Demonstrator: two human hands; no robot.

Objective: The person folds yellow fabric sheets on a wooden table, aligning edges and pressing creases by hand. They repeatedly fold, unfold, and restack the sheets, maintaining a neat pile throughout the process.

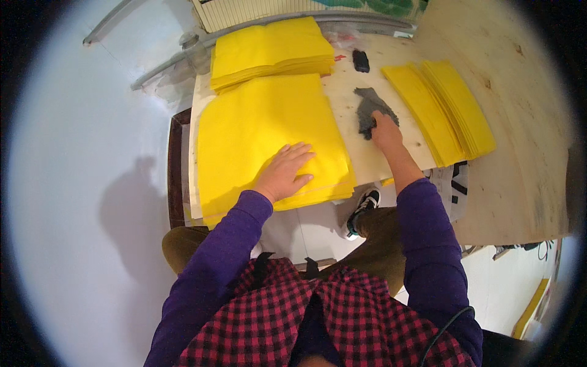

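Note:
My left hand (285, 174) lies flat, fingers stretched, on a wide stack of yellow fabric sheets (263, 119) near the table's front edge. To the right, my right hand (387, 133) has its fingers closed on a crumpled dark grey cloth (368, 103), which rests on the bare wood. The fingertips are partly hidden against the cloth. Behind the wide stack sits another pile of yellow sheets (269, 49), touching or nearly touching it. Two narrow yellow folded stacks (443, 110) lie side by side beyond my right hand.
A small black object (361, 61) lies on the plywood table (350, 131) behind the cloth. A large plywood panel (520, 122) borders the right side, and a pale wall (73, 183) the left. My legs and a black-and-white shoe (367, 202) show below the table edge.

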